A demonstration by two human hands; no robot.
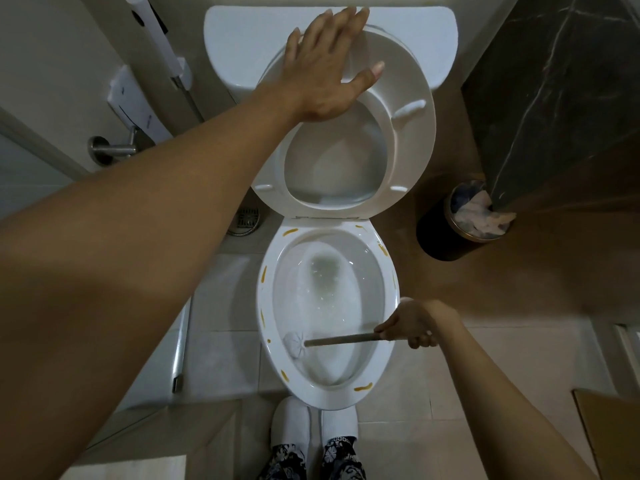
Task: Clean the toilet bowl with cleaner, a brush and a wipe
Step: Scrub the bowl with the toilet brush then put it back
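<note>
Scrubbing inside the toilet bowl (329, 398) with the brush (341, 340): white head (293, 344) pressed to the inner wall at the bowl's near-left side, handle lying almost level across the opening, long axis running left to right toward the near-right rim. Gripped at its outer end by the right hand (412, 329), fingers curled round the handle just above the rim's right edge. By far the nearer of the two hands to the work.

Resting well away, the left hand (327, 64), fingers straight and spread, palm flat on the raised seat (408, 143) near its top edge, seemingly steadying it against the tank (415, 39); grasping nothing.

Dotted round the bowl's rim, several yellow-brown smears (363, 387), at the front, both sides and the hinge end; probably left for the wipe, so the task looks mid-course. Water in the bowl looking cloudy; no cleaner bottle or wipe to be seen.

Likely calling next for a sweep of the head along the wall, pivoting from the right wrist.

Beyond the toilet: pale tiled floor (433, 348), white slippers (290, 422) at the bowl's front edge, a floor drain (247, 218) to the left, a dark bin (450, 223) with crumpled paper to the right beside a dark marble wall (554, 98).
</note>
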